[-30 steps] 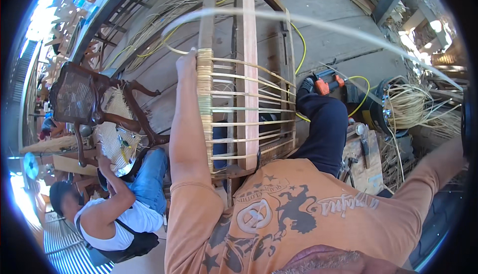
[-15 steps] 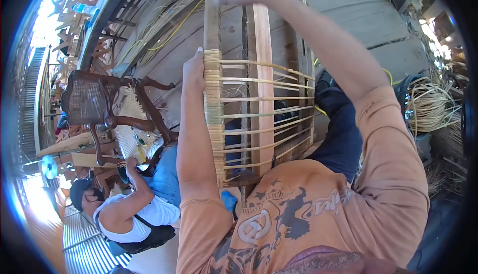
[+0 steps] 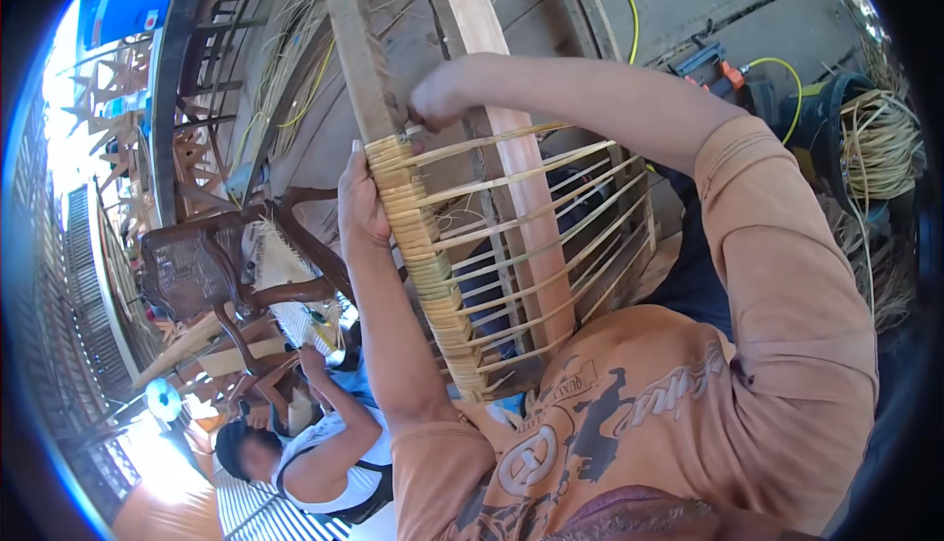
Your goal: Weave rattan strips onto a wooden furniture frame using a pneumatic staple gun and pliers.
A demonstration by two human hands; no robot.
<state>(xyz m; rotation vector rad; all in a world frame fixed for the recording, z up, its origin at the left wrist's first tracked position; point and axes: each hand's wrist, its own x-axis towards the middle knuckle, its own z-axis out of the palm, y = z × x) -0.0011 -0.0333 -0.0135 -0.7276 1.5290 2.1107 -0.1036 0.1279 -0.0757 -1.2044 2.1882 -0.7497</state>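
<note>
A wooden chair frame (image 3: 521, 197) stands upright against my chest, with pale rattan strips (image 3: 536, 236) strung across it and wound tightly round its left rail (image 3: 423, 256). My left hand (image 3: 362, 202) presses against that wrapped rail from the outside, thumb near the top of the winding. My right hand (image 3: 438, 98) reaches over from the right and pinches a rattan strip (image 3: 492, 138) at the top of the winding, where bare wood begins.
Another person (image 3: 315, 452) in a white top sits low at the left, working on a dark wooden chair (image 3: 226, 266). Coils of rattan (image 3: 880, 143) lie at the right. A yellow hose (image 3: 619, 0) and an orange power tool (image 3: 713, 69) lie on the concrete floor.
My right arm has swung in from the far right to the top of the frame and come down to the winding. The frame has tilted closer to me. My left hand has stayed on the rail.
</note>
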